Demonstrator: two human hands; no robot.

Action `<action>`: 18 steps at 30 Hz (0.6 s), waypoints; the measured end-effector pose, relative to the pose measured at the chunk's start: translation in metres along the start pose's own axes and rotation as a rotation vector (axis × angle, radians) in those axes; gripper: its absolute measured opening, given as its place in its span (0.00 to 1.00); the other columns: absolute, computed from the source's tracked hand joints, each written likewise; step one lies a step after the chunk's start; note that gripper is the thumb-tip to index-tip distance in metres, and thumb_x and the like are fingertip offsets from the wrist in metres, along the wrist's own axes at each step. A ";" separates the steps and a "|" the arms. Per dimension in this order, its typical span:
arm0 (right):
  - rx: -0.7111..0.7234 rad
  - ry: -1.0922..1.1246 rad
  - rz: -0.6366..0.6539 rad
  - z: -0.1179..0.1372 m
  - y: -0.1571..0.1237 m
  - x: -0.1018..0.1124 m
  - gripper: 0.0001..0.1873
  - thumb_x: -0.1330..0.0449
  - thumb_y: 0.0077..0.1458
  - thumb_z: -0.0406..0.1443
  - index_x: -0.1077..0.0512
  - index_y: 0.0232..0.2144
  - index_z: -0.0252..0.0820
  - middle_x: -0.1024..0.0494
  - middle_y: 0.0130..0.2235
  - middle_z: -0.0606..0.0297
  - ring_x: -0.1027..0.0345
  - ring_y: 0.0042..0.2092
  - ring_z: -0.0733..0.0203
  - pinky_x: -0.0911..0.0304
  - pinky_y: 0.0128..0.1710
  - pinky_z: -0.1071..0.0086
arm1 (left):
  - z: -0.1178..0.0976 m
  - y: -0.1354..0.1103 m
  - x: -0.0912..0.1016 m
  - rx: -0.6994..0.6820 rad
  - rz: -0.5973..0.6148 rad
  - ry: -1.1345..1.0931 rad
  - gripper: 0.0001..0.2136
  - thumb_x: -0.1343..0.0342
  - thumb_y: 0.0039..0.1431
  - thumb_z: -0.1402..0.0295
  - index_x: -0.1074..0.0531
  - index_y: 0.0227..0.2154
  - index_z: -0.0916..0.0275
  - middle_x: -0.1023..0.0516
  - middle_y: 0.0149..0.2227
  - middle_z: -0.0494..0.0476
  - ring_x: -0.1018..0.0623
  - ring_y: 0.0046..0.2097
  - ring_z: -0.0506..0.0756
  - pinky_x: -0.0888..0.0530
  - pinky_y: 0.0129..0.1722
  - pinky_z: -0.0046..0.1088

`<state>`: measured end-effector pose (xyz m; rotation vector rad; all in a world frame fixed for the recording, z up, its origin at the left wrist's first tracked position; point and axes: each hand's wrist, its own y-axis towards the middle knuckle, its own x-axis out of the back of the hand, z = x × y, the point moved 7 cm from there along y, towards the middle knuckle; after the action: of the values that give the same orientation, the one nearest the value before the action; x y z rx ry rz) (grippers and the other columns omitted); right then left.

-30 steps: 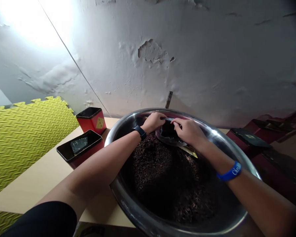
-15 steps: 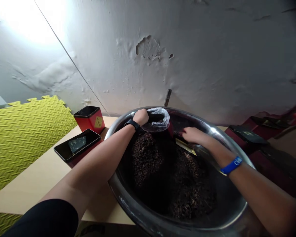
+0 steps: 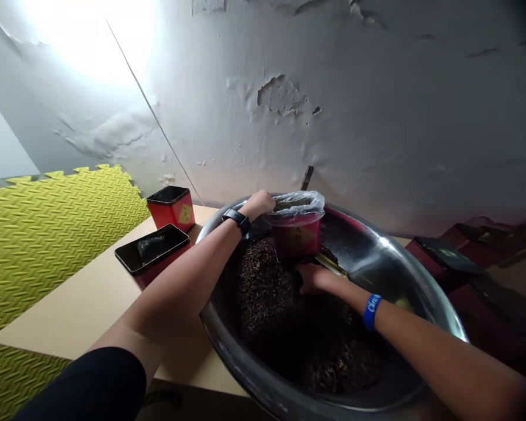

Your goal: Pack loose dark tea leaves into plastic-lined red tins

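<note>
A large stainless-steel basin (image 3: 241, 371) on a pale wooden table (image 3: 79, 316) holds a heap of dark loose tea leaves (image 3: 263, 286). The left hand (image 3: 263, 204), black watch (image 3: 237, 220) on its wrist, grips the rim of a red tin (image 3: 296, 241) lined with clear plastic, resting against the leaves. The right hand (image 3: 315, 279) has its fingers buried in the leaves just below the tin, so whether it is closed cannot be told; its blue wristband (image 3: 371, 311) reads "Chin". A second red tin (image 3: 170, 209) on the table bears a yellow diamond label (image 3: 184, 213), too small to read.

We log harsh light from the upper left blowing out the peeling plaster wall (image 3: 254, 117), glare across the stainless steel basin (image 3: 390, 275), deep shadow over the dark loose tea leaves (image 3: 267, 286), and fisheye bending toward the frame edges.
</note>
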<state>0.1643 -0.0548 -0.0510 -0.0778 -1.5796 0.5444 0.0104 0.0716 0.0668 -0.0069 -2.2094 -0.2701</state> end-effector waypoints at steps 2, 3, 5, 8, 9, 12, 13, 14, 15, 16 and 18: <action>0.027 0.078 0.036 0.000 -0.002 0.008 0.32 0.39 0.38 0.35 0.34 0.50 0.41 0.25 0.42 0.56 0.30 0.38 0.52 0.35 0.33 0.64 | 0.003 -0.002 0.005 0.017 -0.035 0.002 0.10 0.51 0.51 0.71 0.26 0.29 0.68 0.23 0.32 0.68 0.24 0.34 0.57 0.31 0.33 0.28; 0.049 0.145 0.051 -0.001 -0.004 0.014 0.30 0.40 0.39 0.36 0.33 0.49 0.41 0.24 0.39 0.59 0.30 0.34 0.55 0.35 0.30 0.66 | 0.002 -0.004 0.008 0.007 -0.061 0.004 0.11 0.53 0.52 0.71 0.26 0.30 0.67 0.23 0.33 0.67 0.24 0.35 0.56 0.31 0.34 0.27; 0.120 0.330 0.054 0.000 -0.014 0.031 0.24 0.42 0.41 0.36 0.32 0.45 0.40 0.24 0.35 0.62 0.32 0.30 0.61 0.37 0.25 0.70 | -0.002 -0.009 0.011 -0.049 -0.118 0.018 0.13 0.56 0.54 0.70 0.26 0.32 0.66 0.23 0.35 0.66 0.24 0.36 0.55 0.31 0.36 0.27; 0.246 0.608 -0.066 -0.004 -0.036 0.072 0.19 0.43 0.43 0.37 0.33 0.41 0.41 0.26 0.35 0.63 0.33 0.30 0.63 0.38 0.24 0.73 | -0.018 -0.017 0.006 -0.169 -0.158 0.041 0.14 0.56 0.55 0.71 0.26 0.37 0.65 0.23 0.37 0.65 0.25 0.40 0.56 0.32 0.39 0.27; 0.265 0.678 -0.142 -0.009 -0.043 0.087 0.19 0.43 0.44 0.38 0.34 0.42 0.41 0.26 0.35 0.63 0.33 0.30 0.63 0.38 0.24 0.73 | -0.025 -0.020 0.002 -0.215 -0.150 0.041 0.14 0.56 0.55 0.71 0.27 0.38 0.65 0.23 0.37 0.64 0.25 0.39 0.56 0.31 0.39 0.27; 0.244 0.797 -0.477 -0.029 -0.054 0.124 0.21 0.47 0.50 0.43 0.37 0.46 0.43 0.26 0.36 0.62 0.33 0.30 0.62 0.36 0.25 0.70 | -0.047 -0.028 -0.013 -0.362 -0.077 0.037 0.13 0.56 0.55 0.71 0.27 0.35 0.65 0.23 0.32 0.62 0.25 0.34 0.55 0.31 0.35 0.28; 0.233 0.778 -0.589 -0.034 -0.055 0.132 0.22 0.48 0.50 0.44 0.38 0.47 0.42 0.26 0.37 0.61 0.32 0.31 0.61 0.35 0.27 0.69 | -0.053 -0.031 -0.017 -0.409 -0.056 0.036 0.13 0.56 0.55 0.71 0.27 0.34 0.66 0.23 0.31 0.61 0.25 0.32 0.55 0.31 0.34 0.27; 0.236 0.719 -0.672 -0.034 -0.053 0.136 0.23 0.47 0.50 0.43 0.38 0.47 0.42 0.26 0.39 0.60 0.31 0.34 0.59 0.34 0.30 0.67 | -0.058 -0.034 -0.020 -0.444 -0.042 0.035 0.12 0.57 0.55 0.71 0.27 0.33 0.66 0.23 0.30 0.61 0.25 0.31 0.54 0.31 0.33 0.27; 0.255 0.630 -0.719 -0.032 -0.050 0.137 0.23 0.46 0.49 0.42 0.37 0.47 0.41 0.26 0.41 0.59 0.31 0.37 0.57 0.34 0.35 0.66 | -0.062 -0.037 -0.022 -0.465 -0.034 0.035 0.12 0.57 0.56 0.71 0.27 0.32 0.66 0.23 0.30 0.61 0.26 0.31 0.54 0.31 0.32 0.27; 0.288 0.521 -0.731 -0.026 -0.045 0.136 0.23 0.44 0.48 0.40 0.35 0.47 0.41 0.27 0.44 0.58 0.31 0.41 0.55 0.35 0.40 0.64 | -0.065 -0.038 -0.023 -0.478 -0.033 0.036 0.12 0.57 0.56 0.71 0.27 0.31 0.66 0.23 0.30 0.61 0.26 0.30 0.54 0.31 0.32 0.27; 0.355 0.319 -0.745 -0.016 -0.037 0.130 0.22 0.43 0.47 0.36 0.32 0.46 0.40 0.27 0.47 0.58 0.34 0.47 0.54 0.39 0.48 0.63 | -0.068 -0.041 -0.022 -0.494 -0.038 0.038 0.12 0.57 0.55 0.72 0.27 0.29 0.66 0.24 0.30 0.61 0.27 0.30 0.53 0.32 0.32 0.27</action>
<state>0.1767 -0.0347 0.0836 0.6401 -1.0723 0.1963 0.0734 0.0201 0.0812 -0.2281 -2.0545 -0.8228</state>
